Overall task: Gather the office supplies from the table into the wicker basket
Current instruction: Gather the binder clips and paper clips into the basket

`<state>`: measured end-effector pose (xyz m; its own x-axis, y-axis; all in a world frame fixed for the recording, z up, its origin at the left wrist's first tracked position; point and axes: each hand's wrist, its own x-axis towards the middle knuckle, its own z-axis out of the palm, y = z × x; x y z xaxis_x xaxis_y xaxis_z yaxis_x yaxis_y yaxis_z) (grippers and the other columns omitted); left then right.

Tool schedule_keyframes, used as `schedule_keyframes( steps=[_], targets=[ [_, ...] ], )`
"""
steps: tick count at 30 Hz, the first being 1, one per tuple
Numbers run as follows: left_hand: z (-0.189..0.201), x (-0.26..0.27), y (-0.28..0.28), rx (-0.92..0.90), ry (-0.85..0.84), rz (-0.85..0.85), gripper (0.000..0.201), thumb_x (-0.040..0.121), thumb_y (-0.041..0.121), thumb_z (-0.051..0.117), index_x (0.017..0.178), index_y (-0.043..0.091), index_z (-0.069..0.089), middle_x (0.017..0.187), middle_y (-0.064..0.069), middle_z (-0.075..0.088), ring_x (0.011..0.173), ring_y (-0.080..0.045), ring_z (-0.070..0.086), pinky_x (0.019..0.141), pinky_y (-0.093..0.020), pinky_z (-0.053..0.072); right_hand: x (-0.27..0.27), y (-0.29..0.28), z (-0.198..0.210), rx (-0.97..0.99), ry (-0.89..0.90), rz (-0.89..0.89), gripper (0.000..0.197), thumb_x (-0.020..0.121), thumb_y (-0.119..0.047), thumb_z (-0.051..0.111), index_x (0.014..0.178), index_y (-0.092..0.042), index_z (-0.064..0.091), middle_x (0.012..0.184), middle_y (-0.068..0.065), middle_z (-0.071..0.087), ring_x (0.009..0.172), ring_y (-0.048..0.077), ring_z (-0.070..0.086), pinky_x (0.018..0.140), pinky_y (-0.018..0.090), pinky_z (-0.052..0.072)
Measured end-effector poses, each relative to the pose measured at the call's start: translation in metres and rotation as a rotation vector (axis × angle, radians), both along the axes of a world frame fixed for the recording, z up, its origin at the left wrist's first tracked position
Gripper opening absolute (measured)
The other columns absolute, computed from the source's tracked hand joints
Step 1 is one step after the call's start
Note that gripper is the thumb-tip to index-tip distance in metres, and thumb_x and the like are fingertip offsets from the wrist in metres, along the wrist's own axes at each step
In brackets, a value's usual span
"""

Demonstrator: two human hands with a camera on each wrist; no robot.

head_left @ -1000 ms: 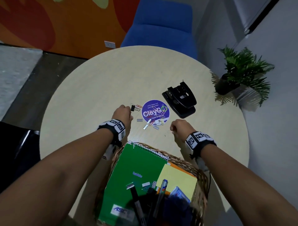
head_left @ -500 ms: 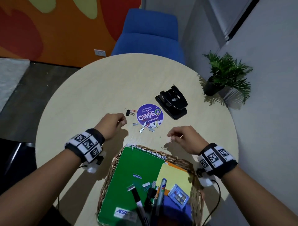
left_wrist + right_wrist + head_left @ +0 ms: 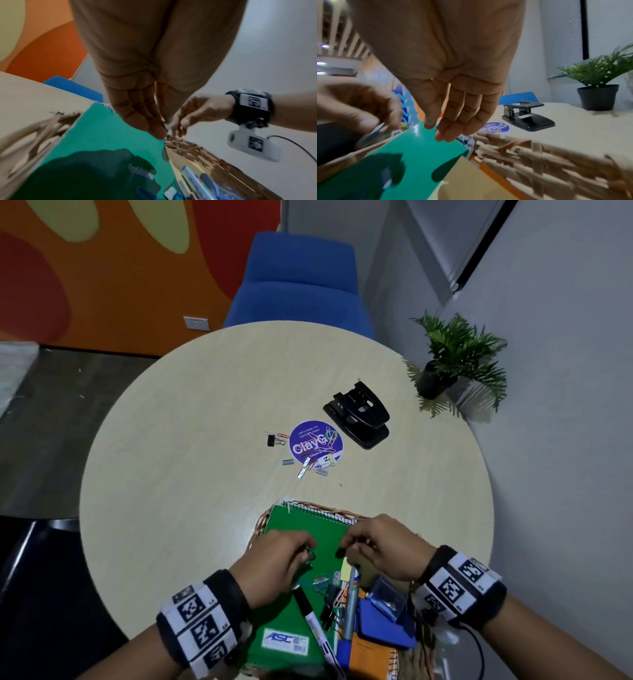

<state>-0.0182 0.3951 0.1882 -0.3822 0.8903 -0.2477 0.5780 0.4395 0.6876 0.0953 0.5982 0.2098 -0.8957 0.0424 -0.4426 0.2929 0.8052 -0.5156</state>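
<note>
- Both hands hover close together above the wicker basket (image 3: 423,642), over the top half of the green spiral notebook (image 3: 305,542) lying inside it.
- Left hand (image 3: 274,563): fingertips bunched against the thumb, pinching a small silvery piece (image 3: 169,125); too small and blurred to name.
- Right hand (image 3: 383,546): fingers hang downward, loosely together, nothing visibly held in the right wrist view; its fingertips (image 3: 443,135) sit just above the notebook's wire binding.
- Basket: brown woven strips, rim just beneath the right hand. Below both hands it holds a black-and-white marker (image 3: 317,628), a blue pen (image 3: 349,611), a yellow sticky pad (image 3: 346,570), a blue case (image 3: 383,625), loose clips.
- Beyond the hands, further out on the round pale table (image 3: 178,440): a purple round sticker (image 3: 315,442) with coloured paper clips (image 3: 330,436) on it, staple strips (image 3: 303,470) by its near edge, a black binder clip (image 3: 272,440) just left of it.
- Black hole punch (image 3: 359,416) just past the sticker, to the right, well apart from both hands.
- Potted plant (image 3: 455,361) at the table's far right edge; blue chair (image 3: 301,282) behind the table.
</note>
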Motion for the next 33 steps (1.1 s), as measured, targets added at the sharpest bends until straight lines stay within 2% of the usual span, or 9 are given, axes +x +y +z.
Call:
schedule_keyframes(
  steps=[4, 8, 13, 16, 19, 22, 26, 30, 33],
  targets=[
    [0.006, 0.013, -0.003, -0.01, 0.066, -0.056, 0.029, 0.095, 0.031, 0.049, 0.122, 0.026, 0.058, 0.117, 0.007, 0.068, 0.104, -0.009, 0.063, 0.092, -0.026, 0.05, -0.018, 0.014, 0.008, 0.014, 0.066, -0.083, 0.02, 0.089, -0.014, 0.057, 0.099, -0.023, 0.07, 0.095, -0.004, 0.074, 0.082, 0.01, 0.064, 0.078, 0.031, 0.053],
    [0.02, -0.007, -0.005, -0.006, 0.164, 0.03, 0.03, 0.094, 0.034, 0.049, 0.122, 0.028, 0.059, 0.12, 0.009, 0.067, 0.108, -0.012, 0.062, 0.09, -0.027, 0.047, -0.045, 0.03, 0.012, 0.134, 0.079, -0.11, 0.018, 0.091, -0.018, 0.058, 0.102, -0.023, 0.069, 0.097, -0.004, 0.072, 0.077, 0.009, 0.058, 0.08, 0.032, 0.051],
    [0.031, -0.07, 0.0, 0.028, 0.215, 0.3, 0.02, 0.09, 0.03, 0.056, 0.107, 0.025, 0.066, 0.099, 0.008, 0.072, 0.083, -0.012, 0.065, 0.08, -0.032, 0.053, -0.09, 0.053, 0.004, 0.24, 0.054, -0.108, 0.019, 0.09, -0.017, 0.059, 0.106, -0.02, 0.068, 0.102, 0.0, 0.072, 0.086, 0.015, 0.064, 0.085, 0.034, 0.053],
    [0.015, -0.116, 0.011, -0.022, 0.249, 0.436, 0.02, 0.089, 0.025, 0.059, 0.107, 0.02, 0.067, 0.1, 0.003, 0.072, 0.084, -0.016, 0.066, 0.082, -0.034, 0.054, -0.117, 0.055, -0.011, 0.311, 0.006, -0.045, 0.023, 0.09, -0.016, 0.058, 0.111, -0.019, 0.066, 0.106, 0.004, 0.071, 0.092, 0.021, 0.065, 0.086, 0.036, 0.054],
    [-0.013, -0.147, 0.028, -0.155, 0.277, 0.441, 0.022, 0.089, 0.023, 0.059, 0.109, 0.018, 0.066, 0.108, -0.003, 0.07, 0.093, -0.023, 0.065, 0.085, -0.038, 0.053, -0.142, 0.053, -0.029, 0.37, -0.093, 0.037, 0.025, 0.09, -0.018, 0.056, 0.113, -0.019, 0.064, 0.113, 0.009, 0.067, 0.099, 0.028, 0.063, 0.087, 0.038, 0.053],
    [-0.039, -0.16, 0.047, -0.233, 0.278, 0.437, 0.024, 0.087, 0.022, 0.06, 0.109, 0.014, 0.066, 0.11, -0.009, 0.066, 0.097, -0.028, 0.063, 0.086, -0.039, 0.051, -0.158, 0.052, -0.044, 0.384, -0.169, 0.07, 0.024, 0.084, -0.021, 0.061, 0.106, -0.014, 0.066, 0.108, 0.012, 0.067, 0.094, 0.031, 0.063, 0.083, 0.038, 0.054],
    [-0.063, -0.169, 0.072, -0.254, 0.295, 0.441, 0.029, 0.087, 0.02, 0.058, 0.115, 0.012, 0.062, 0.11, -0.013, 0.061, 0.098, -0.032, 0.061, 0.083, -0.038, 0.048, -0.169, 0.053, -0.065, 0.409, -0.162, 0.079, 0.029, 0.078, -0.032, 0.066, 0.1, -0.013, 0.061, 0.1, 0.009, 0.065, 0.083, 0.028, 0.059, 0.078, 0.036, 0.053],
    [-0.071, -0.174, 0.093, -0.218, 0.26, 0.472, 0.034, 0.082, 0.014, 0.062, 0.116, 0.01, 0.06, 0.116, -0.014, 0.054, 0.098, -0.034, 0.06, 0.084, -0.036, 0.047, -0.172, 0.054, -0.078, 0.408, -0.13, 0.089, 0.025, 0.088, -0.027, 0.059, 0.108, -0.012, 0.057, 0.105, 0.012, 0.064, 0.095, 0.03, 0.061, 0.081, 0.038, 0.051],
    [-0.072, -0.175, 0.106, -0.213, 0.231, 0.496, 0.036, 0.081, 0.01, 0.064, 0.117, 0.012, 0.059, 0.122, -0.014, 0.049, 0.097, -0.035, 0.06, 0.085, -0.034, 0.046, -0.168, 0.055, -0.077, 0.411, -0.078, 0.087, 0.019, 0.087, -0.025, 0.054, 0.102, -0.014, 0.058, 0.094, 0.01, 0.063, 0.083, 0.028, 0.059, 0.078, 0.037, 0.051]
  ],
)
